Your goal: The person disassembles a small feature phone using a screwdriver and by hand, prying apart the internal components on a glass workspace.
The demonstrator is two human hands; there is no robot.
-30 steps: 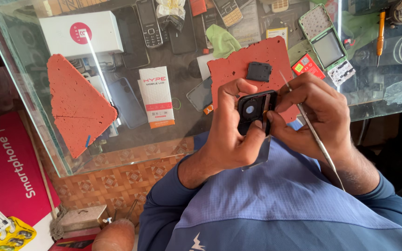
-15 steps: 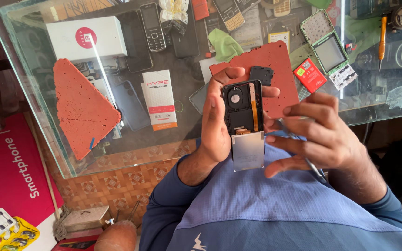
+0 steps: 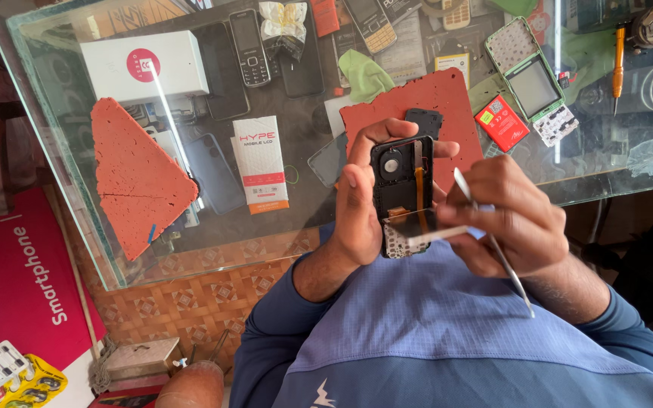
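My left hand point(image 3: 360, 200) grips an opened black phone point(image 3: 400, 189), back side up, with an orange ribbon cable and a round part showing inside. My right hand point(image 3: 504, 215) sits at the phone's right side, holding metal tweezers point(image 3: 493, 242) that slant down to the right. Its fingers also pinch a thin shiny strip point(image 3: 436, 234) at the phone's lower end. Both hands hover over my chest in a blue shirt, just in front of a red work mat point(image 3: 417, 106) on the glass table point(image 3: 304, 219).
On the glass table lie a triangular red mat point(image 3: 134, 174), a white box point(image 3: 145, 68), a small white-and-orange box point(image 3: 261, 162), several keypad phones, a green cloth point(image 3: 364, 75), a red battery point(image 3: 502, 122) and an orange screwdriver point(image 3: 618, 64). A red box point(image 3: 17, 279) sits on the floor at left.
The phone has gone from tilted edge-on to flat with its open back facing me. My right hand has shifted to its right side, and the tweezers now point down-right.
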